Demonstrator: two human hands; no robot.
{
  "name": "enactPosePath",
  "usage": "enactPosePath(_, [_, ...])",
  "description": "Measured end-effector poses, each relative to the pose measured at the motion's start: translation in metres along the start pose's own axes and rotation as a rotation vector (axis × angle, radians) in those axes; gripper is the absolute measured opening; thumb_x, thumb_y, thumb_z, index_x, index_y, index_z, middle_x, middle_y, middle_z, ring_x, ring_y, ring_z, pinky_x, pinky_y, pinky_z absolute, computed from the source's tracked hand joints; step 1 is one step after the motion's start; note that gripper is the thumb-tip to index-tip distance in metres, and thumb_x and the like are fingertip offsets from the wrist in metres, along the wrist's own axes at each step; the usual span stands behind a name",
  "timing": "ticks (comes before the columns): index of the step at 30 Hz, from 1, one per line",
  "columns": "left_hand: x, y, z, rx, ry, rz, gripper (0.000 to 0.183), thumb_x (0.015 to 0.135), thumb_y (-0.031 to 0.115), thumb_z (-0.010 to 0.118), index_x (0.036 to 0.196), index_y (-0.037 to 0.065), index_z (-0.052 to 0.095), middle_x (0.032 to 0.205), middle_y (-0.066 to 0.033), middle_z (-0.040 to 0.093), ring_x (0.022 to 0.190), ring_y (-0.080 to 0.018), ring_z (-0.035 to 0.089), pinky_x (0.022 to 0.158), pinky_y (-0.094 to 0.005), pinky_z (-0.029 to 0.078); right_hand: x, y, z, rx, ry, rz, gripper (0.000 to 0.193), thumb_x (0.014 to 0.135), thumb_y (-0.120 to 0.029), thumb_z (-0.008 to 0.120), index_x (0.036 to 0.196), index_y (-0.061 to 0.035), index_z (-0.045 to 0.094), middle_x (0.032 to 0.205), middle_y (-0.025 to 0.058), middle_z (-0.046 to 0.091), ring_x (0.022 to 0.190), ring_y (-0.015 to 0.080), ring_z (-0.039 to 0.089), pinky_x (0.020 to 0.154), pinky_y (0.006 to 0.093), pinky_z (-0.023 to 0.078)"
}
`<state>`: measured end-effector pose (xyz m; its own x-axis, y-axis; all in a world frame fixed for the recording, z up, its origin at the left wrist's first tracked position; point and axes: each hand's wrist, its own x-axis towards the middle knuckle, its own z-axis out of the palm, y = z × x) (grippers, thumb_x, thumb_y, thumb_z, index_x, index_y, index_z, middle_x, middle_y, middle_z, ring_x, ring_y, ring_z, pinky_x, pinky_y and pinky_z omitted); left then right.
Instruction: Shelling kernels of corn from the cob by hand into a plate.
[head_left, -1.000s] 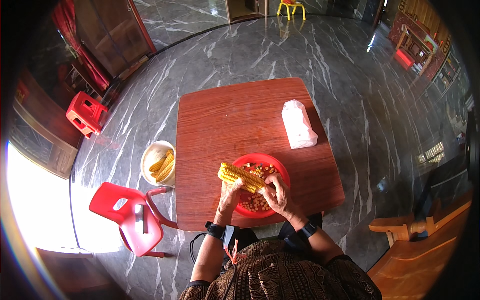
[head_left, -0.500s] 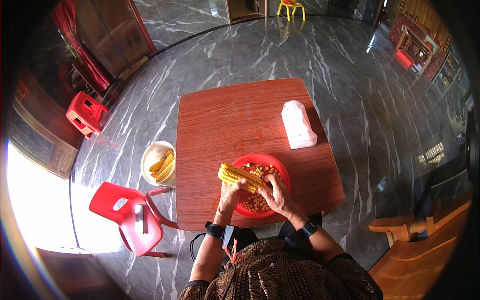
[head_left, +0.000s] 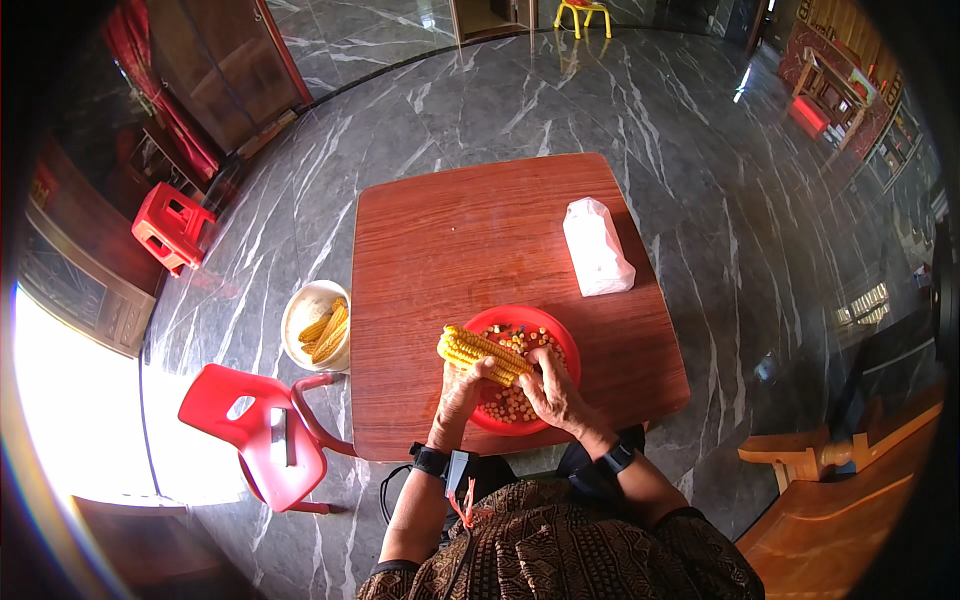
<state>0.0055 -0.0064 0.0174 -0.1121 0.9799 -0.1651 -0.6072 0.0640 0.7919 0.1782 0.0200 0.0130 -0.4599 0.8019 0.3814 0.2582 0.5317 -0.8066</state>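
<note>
A yellow corn cob (head_left: pixel 478 352) lies across the left rim of a red bowl (head_left: pixel 552 326) on the near edge of a reddish wooden table (head_left: pixel 480 240). My left hand (head_left: pixel 458 393) grips the cob from below at its near end. My right hand (head_left: pixel 549 386) closes on the cob's right end, over the bowl. Loose corn kernels (head_left: pixel 505 403) cover the bowl's bottom, partly hidden by both hands.
A white bag (head_left: pixel 595 247) stands upright on the table's right side. On the floor to the left sits a white bowl (head_left: pixel 301 315) holding several corn cobs, with a red plastic chair (head_left: pixel 250 432) near it. A red stool (head_left: pixel 170 227) stands further left; wooden furniture (head_left: pixel 840 500) lies at the right.
</note>
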Motion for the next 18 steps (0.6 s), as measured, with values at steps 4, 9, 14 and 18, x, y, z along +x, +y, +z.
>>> enactPosePath(4, [0.001,-0.002,-0.004,-0.002,-0.024,-0.009,0.054,0.073,0.017,0.072,0.114,-0.004,0.044,0.1,-0.0137,0.058,0.086,-0.024,0.063,0.067,-0.0358,0.058,-0.001,0.001,0.001,0.004,-0.001,0.01,0.024,0.089,-0.013,0.048,0.107,0.0024,0.04,0.093,0.0227,0.046,0.083,0.0367,0.051,0.074,0.0421,0.043])
enactPosePath(9, [0.002,-0.007,-0.005,-0.009,-0.021,0.021,0.052,0.074,0.018,0.072,0.113,-0.004,0.045,0.099,-0.0137,0.059,0.086,-0.024,0.063,0.067,-0.0357,0.058,-0.002,0.005,0.003,0.006,0.005,-0.023,0.026,0.088,-0.01,0.05,0.109,0.0024,0.039,0.095,0.0226,0.047,0.085,0.0374,0.052,0.075,0.0422,0.043])
enactPosePath(14, [0.005,-0.012,-0.01,-0.069,0.003,0.074,0.047,0.076,0.019,0.07,0.111,-0.004,0.047,0.097,-0.0127,0.059,0.085,-0.0225,0.063,0.066,-0.0351,0.058,0.001,-0.001,0.001,0.075,-0.032,-0.001,0.029,0.087,-0.01,0.054,0.109,0.0014,0.039,0.096,0.0225,0.047,0.087,0.0378,0.052,0.075,0.042,0.044])
enactPosePath(18, [0.004,-0.008,-0.008,-0.016,-0.021,0.033,0.046,0.077,0.018,0.07,0.111,-0.003,0.047,0.097,-0.012,0.059,0.085,-0.0215,0.063,0.066,-0.0353,0.058,-0.001,0.0,0.002,0.027,-0.011,0.001,0.027,0.088,-0.011,0.055,0.108,0.0001,0.04,0.094,0.0217,0.048,0.086,0.0377,0.053,0.074,0.0419,0.044])
